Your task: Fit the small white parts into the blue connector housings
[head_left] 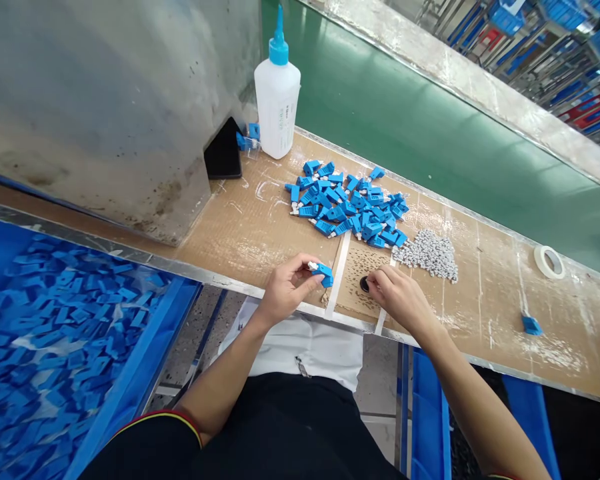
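Observation:
Near the bench's front edge, my left hand (pixel 291 288) pinches a blue plastic piece (pixel 323 273) with a small white tip. To its right, my right hand (pixel 397 293) is closed at a small round black item (pixel 365 284) on the cardboard surface; whether its fingertips hold anything is hidden. Beyond my hands lies a pile of blue pieces (pixel 353 203). Beside that pile, on its right, is a heap of small grey parts (pixel 430 255).
A white bottle (pixel 279 100) with a blue nozzle stands behind, near a black phone-like object (pixel 224 152) and a metal panel (pixel 105 100). A tape roll (pixel 549 262) and a lone blue piece (pixel 531 325) lie right. A blue bin (pixel 125 380) of blue pieces sits lower left.

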`<state>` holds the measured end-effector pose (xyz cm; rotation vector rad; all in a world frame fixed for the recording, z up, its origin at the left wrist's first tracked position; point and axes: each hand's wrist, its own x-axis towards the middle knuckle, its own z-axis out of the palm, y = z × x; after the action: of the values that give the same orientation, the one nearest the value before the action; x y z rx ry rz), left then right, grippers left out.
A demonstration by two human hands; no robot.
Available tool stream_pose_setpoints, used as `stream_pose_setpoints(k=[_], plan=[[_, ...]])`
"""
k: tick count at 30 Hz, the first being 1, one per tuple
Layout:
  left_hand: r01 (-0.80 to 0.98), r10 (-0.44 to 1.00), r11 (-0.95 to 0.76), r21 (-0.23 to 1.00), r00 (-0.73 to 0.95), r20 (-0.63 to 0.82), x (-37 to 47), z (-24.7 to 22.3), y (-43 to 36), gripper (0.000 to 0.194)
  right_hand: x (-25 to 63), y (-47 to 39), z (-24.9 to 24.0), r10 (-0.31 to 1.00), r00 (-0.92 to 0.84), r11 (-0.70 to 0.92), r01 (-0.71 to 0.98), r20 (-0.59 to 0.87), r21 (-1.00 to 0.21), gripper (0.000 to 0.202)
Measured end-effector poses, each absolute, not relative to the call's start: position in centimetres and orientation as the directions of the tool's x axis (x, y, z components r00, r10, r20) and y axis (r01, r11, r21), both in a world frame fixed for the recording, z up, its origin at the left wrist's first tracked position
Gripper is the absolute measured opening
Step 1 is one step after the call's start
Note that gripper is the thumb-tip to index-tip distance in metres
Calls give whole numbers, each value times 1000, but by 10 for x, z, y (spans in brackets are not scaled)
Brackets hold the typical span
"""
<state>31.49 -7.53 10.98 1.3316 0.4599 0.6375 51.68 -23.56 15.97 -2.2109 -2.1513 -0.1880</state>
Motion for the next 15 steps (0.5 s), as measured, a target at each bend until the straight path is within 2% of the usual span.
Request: stream_pose_setpoints(k=[2,5,9,12,15], plan=[[-181,658,132,975,751,50,315,110,-75,19,514,-237,167,984,78,-73,997,161,-40,22],[-179,623,187,966,782,24,315,112,-75,24,499,-238,180,935,200,-132,963,294,-233,13],[-161,530,256,953,848,1,313,113,-76,28,460,-225,184,836,326,-91,876,442,-475,13],[-175,506,279,944,863,10,313,112,-76,29,434,-208,177,799,374,-33,809,471,-587,12],[-199,528,253,947,848,37,314,111,-76,29,422,-196,168,789,409,-27,769,459,-638,12]])
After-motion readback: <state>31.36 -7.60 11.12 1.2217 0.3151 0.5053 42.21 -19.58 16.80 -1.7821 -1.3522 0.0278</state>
